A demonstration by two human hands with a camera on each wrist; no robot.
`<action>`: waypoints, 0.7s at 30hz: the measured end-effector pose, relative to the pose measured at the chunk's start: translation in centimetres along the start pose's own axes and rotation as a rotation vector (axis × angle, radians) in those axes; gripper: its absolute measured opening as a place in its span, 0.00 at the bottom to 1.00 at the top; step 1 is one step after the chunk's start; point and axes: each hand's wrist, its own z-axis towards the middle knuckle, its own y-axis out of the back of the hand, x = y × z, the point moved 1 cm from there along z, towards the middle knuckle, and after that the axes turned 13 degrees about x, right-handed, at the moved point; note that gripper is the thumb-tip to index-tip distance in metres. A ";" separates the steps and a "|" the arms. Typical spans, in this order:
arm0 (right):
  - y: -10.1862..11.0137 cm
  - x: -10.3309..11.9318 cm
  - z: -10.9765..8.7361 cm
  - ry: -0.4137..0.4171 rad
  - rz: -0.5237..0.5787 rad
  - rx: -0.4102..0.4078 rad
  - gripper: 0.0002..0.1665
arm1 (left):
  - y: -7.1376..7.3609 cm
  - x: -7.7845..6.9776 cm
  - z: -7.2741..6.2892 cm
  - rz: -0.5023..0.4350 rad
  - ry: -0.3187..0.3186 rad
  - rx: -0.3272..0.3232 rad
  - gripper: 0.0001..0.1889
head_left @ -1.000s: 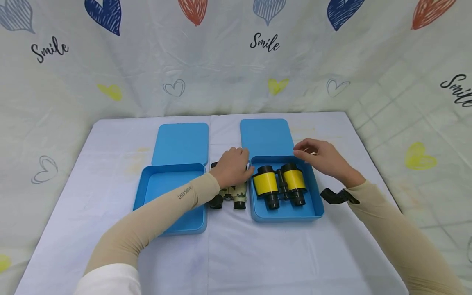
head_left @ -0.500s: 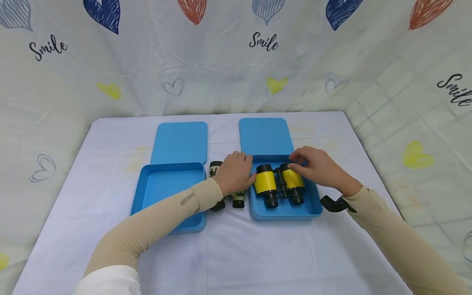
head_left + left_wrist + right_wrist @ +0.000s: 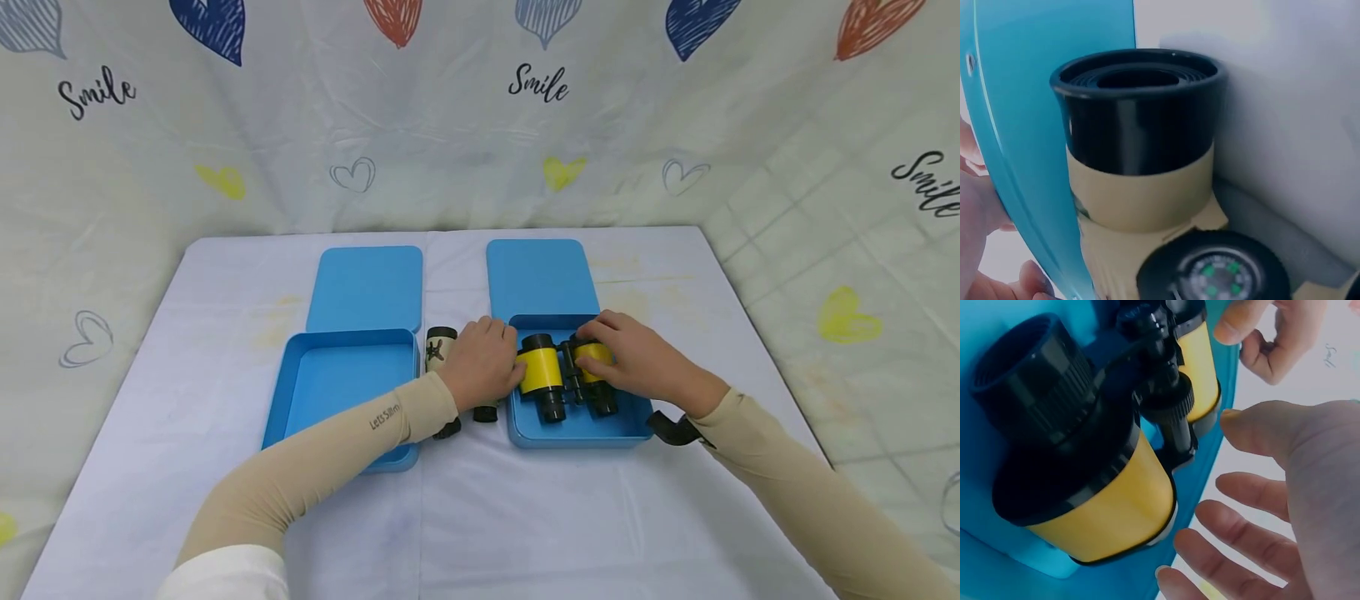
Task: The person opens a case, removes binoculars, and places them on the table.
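Observation:
Binoculars with yellow barrels and black ends (image 3: 540, 370) lie in the right blue case (image 3: 577, 437). My left hand (image 3: 483, 362) is at that case's left side, thumb at the left barrel. In the right wrist view its fingers bend loosely beside the rim. Around the right barrel, my right hand (image 3: 645, 358) is lowered with fingers spread; the right wrist view shows its fingertips (image 3: 1210, 512) apart from the yellow surface. Camouflage binoculars (image 3: 437, 346) lie between the two cases, partly hidden under my left hand. A small compass (image 3: 1219, 275) sits on them.
To the left is a second blue case (image 3: 345, 371) with bare interior, partly covered by my left forearm. Behind the cases lie the left lid (image 3: 365, 283) and right lid (image 3: 542, 275), both folded back. A white cloth (image 3: 487, 517) covers the table.
My right hand has come left and down from the case's rear right corner to the right yellow barrel. My left hand has shifted slightly right and toward me. The binoculars stay in place.

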 end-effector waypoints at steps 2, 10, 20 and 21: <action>-0.2 0.2 0.1 0.012 -0.024 -0.002 0.23 | -0.1 -0.1 -0.1 0.008 0.000 -0.004 0.18; -0.8 0.6 0.0 0.037 -0.095 -0.006 0.32 | -0.1 -0.6 -0.4 0.058 0.006 -0.031 0.21; -1.7 0.8 0.3 0.070 -0.158 0.049 0.52 | -0.4 -1.0 -0.7 0.119 0.025 -0.069 0.26; -1.8 0.8 0.3 0.066 -0.164 0.060 0.54 | -0.4 -1.0 -0.8 0.121 0.028 -0.066 0.26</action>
